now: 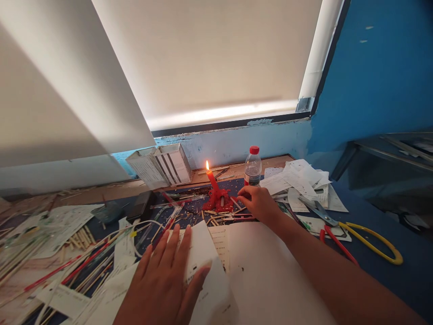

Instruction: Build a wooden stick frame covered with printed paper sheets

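- Head view: left hand [162, 271], fingers slightly spread, lies on printed paper [203, 241], writing unreadable.
- Right hand [259, 203], fingers narrow, grip unclear, is beside the lit red candle [212, 180], towards the desk's [368, 214] far edge.

The bottle [253, 170] stands between the candle [213, 181] and heaped papers [303, 175].

Near the far edge of the desk [368, 225], we can see two box holders [173, 168] and one clear bottle [253, 169] with red cap. Toward the right edge, we see yellow-handled scissors [329, 220] touching loose papers [304, 176].
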A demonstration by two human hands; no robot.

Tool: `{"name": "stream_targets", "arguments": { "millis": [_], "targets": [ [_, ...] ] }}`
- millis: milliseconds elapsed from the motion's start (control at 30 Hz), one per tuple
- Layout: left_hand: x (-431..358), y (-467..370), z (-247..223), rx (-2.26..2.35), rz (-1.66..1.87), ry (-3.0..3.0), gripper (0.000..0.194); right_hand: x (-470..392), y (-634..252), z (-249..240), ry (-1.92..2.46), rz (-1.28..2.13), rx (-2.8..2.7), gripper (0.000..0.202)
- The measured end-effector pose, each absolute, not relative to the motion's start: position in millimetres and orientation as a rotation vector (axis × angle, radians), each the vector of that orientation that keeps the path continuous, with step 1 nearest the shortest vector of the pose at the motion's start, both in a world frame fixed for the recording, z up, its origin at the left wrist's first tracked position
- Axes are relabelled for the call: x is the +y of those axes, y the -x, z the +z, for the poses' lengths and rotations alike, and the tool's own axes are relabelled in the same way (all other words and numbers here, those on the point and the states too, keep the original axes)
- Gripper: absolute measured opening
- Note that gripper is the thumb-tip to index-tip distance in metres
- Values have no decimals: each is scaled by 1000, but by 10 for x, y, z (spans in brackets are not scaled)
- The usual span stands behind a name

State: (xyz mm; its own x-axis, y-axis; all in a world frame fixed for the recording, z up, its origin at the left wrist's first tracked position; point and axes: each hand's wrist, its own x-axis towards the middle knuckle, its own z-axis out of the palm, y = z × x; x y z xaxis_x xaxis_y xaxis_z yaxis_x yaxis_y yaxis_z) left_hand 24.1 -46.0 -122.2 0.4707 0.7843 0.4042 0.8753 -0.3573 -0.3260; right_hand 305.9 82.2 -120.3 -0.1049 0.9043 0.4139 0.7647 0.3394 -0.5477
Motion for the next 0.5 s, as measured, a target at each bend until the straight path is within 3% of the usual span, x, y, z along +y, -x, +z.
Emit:
{"name": "stream_targets", "arguments": {
  "millis": [267,500],
  "targets": [
    [-450,-231,-1232,-1425,-243,2259,76,836,-3065,-1219,1520,217,-1889,22],
    [-459,-130,-1226,-1410,-300,2315,77,878,-3109,-1266,1602,214,-1852,7]
  ]
}}
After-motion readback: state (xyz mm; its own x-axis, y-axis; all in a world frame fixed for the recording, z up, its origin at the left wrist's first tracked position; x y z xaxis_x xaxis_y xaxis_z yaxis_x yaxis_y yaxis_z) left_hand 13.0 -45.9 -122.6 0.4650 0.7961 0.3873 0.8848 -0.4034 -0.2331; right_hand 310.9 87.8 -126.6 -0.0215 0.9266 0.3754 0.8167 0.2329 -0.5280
